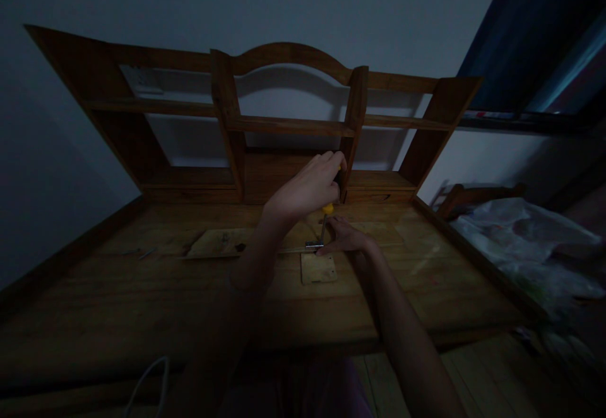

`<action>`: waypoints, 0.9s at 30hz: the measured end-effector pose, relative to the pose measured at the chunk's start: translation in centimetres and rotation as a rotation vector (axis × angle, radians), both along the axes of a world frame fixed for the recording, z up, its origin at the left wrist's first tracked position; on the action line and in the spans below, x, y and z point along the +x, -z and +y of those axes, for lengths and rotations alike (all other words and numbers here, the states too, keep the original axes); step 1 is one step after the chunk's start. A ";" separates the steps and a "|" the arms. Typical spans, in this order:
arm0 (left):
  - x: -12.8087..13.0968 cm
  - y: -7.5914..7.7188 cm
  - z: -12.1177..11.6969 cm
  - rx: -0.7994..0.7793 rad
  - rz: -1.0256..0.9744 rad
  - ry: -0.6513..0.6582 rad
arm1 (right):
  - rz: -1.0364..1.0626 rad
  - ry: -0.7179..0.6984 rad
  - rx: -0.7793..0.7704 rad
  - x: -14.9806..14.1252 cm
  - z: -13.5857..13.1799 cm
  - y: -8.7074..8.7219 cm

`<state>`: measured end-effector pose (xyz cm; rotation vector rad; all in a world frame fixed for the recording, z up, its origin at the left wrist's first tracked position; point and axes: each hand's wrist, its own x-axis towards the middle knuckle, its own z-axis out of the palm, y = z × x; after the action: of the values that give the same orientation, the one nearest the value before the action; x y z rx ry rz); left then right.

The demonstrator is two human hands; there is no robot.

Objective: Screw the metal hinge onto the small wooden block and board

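Observation:
My left hand (310, 184) is wrapped round the handle of a screwdriver (326, 216) with a yellow collar, held upright. Its metal shaft points down at a small metal bracket (313, 245) on the edge of a thin wooden board (222, 242) lying on the wooden desk (142, 292). My right hand (343, 236) rests beside the shaft, fingers pressed down by the bracket, steadying it. A small square wooden piece (318, 268) lies just in front of the bracket.
A wooden hutch with shelves (288, 124) stands at the back of the desk against a pale wall. Crumpled plastic sheeting (521, 235) lies to the right. A white cable (151, 374) hangs at the lower left. The room is dim.

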<state>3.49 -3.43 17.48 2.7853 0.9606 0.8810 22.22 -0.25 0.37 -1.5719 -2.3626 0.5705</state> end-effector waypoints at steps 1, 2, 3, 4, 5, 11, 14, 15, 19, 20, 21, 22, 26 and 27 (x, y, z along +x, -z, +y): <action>-0.1 0.1 0.1 0.006 -0.003 0.002 | 0.007 0.001 0.001 0.0 0.0 0.1; -0.1 0.2 0.2 0.017 -0.005 -0.002 | 0.017 -0.001 0.002 0.0 0.1 0.1; -0.1 0.3 0.3 0.028 -0.006 -0.011 | 0.027 -0.003 0.003 0.1 0.1 0.2; -0.1 0.3 0.3 0.038 -0.006 -0.022 | 0.034 -0.006 0.003 0.1 0.1 0.2; -0.1 0.3 0.3 0.044 -0.006 -0.033 | 0.037 -0.008 0.001 0.2 0.2 0.3; 0.6 -0.3 -0.3 0.033 -0.010 -0.102 | 0.026 -0.010 0.013 0.2 0.1 0.3; 0.9 -0.1 -0.2 0.054 -0.011 -0.108 | 0.025 -0.013 0.024 0.1 0.0 0.2; 0.9 0.0 -0.1 0.063 -0.017 -0.107 | 0.028 -0.015 0.022 0.1 0.0 0.3; 1.0 0.4 0.5 0.062 -0.088 -0.101 | 0.035 -0.015 0.009 0.2 0.1 0.3; 1.0 0.5 0.7 0.054 -0.107 -0.102 | 0.032 -0.013 0.007 0.2 0.1 0.3; 1.0 0.6 0.8 0.045 -0.124 -0.106 | 0.027 -0.010 0.004 0.1 0.1 0.2; 1.0 0.6 1.0 0.036 -0.136 -0.112 | 0.021 -0.010 0.002 0.1 0.1 0.2; 0.9 0.8 1.5 0.000 -0.136 -0.149 | 0.015 -0.017 -0.008 0.0 0.0 -0.1; 0.7 0.8 1.6 -0.006 -0.129 -0.160 | 0.019 -0.020 -0.007 0.0 0.0 -0.1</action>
<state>4.23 -1.84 16.69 2.6369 1.1747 1.0610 22.18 -0.27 0.49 -1.5407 -2.3678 0.5959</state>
